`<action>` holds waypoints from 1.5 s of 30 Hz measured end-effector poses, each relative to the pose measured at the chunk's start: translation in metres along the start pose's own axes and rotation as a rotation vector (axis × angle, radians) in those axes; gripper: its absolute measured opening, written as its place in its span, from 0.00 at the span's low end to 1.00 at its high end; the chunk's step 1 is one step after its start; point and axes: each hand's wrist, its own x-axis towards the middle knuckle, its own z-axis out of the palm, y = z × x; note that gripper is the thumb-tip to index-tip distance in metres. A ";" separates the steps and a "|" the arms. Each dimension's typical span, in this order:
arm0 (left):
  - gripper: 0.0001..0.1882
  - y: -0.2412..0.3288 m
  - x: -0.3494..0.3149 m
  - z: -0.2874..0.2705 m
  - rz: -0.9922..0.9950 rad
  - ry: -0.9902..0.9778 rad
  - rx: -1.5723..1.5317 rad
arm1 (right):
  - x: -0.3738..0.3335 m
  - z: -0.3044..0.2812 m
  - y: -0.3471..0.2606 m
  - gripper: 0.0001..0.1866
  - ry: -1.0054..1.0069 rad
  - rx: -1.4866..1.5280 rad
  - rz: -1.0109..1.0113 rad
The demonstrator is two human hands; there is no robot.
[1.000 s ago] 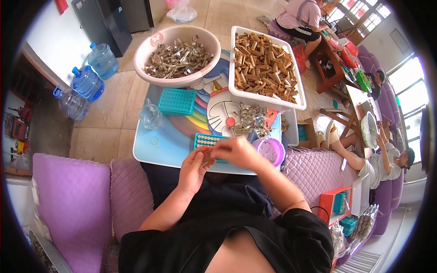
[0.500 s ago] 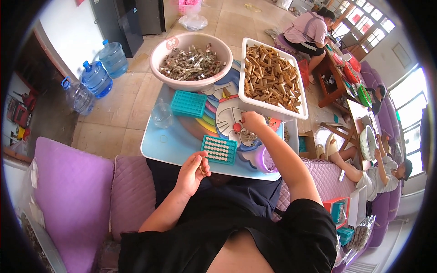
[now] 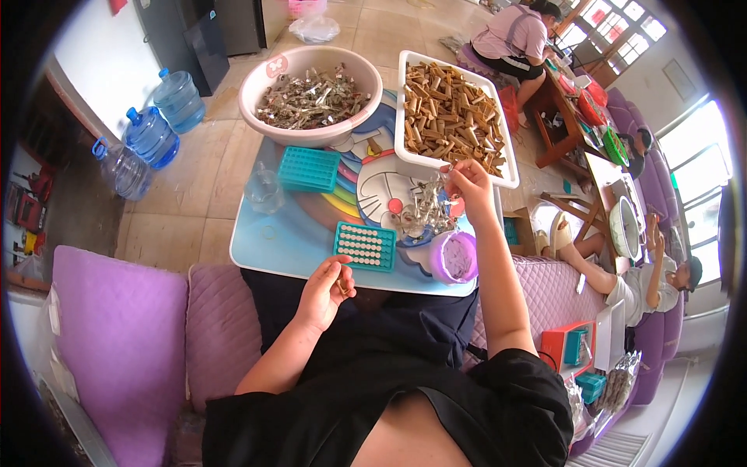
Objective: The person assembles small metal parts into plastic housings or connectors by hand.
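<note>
My left hand (image 3: 325, 294) is closed round a small brown piece (image 3: 342, 289), which shows between the fingers just in front of a teal rack. That teal rack (image 3: 381, 265) carries rows of white round pieces. Farther right, the fingers of my right hand (image 3: 471, 187) pinch a small silvery bit at the front edge of the white tray (image 3: 400, 117); its exact kind is too small to make out. Below that hand lies a loose heap of silvery metal pieces (image 3: 424, 212). A purple tub (image 3: 437, 263) stands beside the heap, near the table's front edge.
Brown stick-like pieces (image 3: 451, 113) fill the white tray. Behind a second teal rack (image 3: 309, 170) sits a pale basin (image 3: 247, 97) of metal clips. A clear plastic cup (image 3: 264, 191) stands at left. Water bottles (image 3: 152, 138) line the floor; two people work at right.
My right hand has shifted rightward off the left side of the metal heap, uncovering more of it, with the fingers pinched. My left hand keeps its hold on the brown piece. The view has shifted slightly.
</note>
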 end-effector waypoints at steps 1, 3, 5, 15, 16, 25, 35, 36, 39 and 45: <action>0.12 0.000 0.000 0.001 -0.005 -0.002 0.003 | 0.000 -0.001 -0.003 0.02 0.006 0.001 0.000; 0.12 -0.001 -0.001 0.003 -0.004 0.000 0.018 | 0.000 -0.001 -0.011 0.02 0.029 -0.199 -0.039; 0.12 -0.001 -0.002 0.002 0.001 0.002 0.020 | 0.002 -0.004 -0.016 0.04 0.026 -0.079 -0.043; 0.12 -0.002 -0.001 0.001 -0.010 0.018 0.027 | 0.000 -0.003 -0.034 0.02 0.079 0.012 -0.089; 0.12 -0.002 -0.001 0.001 -0.010 0.021 0.026 | 0.001 -0.008 -0.036 0.02 0.030 0.211 -0.127; 0.12 -0.004 0.001 -0.003 -0.032 0.027 0.023 | 0.000 -0.014 -0.087 0.03 -0.016 0.574 -0.375; 0.12 -0.004 0.002 -0.001 -0.037 0.031 0.027 | -0.007 0.002 -0.015 0.05 -0.117 -0.328 -0.012; 0.12 -0.003 0.001 -0.002 -0.032 0.033 0.024 | -0.008 0.005 -0.016 0.04 -0.075 -0.232 -0.017; 0.12 -0.003 0.000 -0.002 -0.026 0.030 0.008 | -0.007 0.005 -0.008 0.05 -0.027 0.015 -0.026; 0.11 -0.004 0.001 -0.002 -0.037 0.030 0.021 | -0.009 0.004 -0.010 0.03 -0.036 0.526 0.059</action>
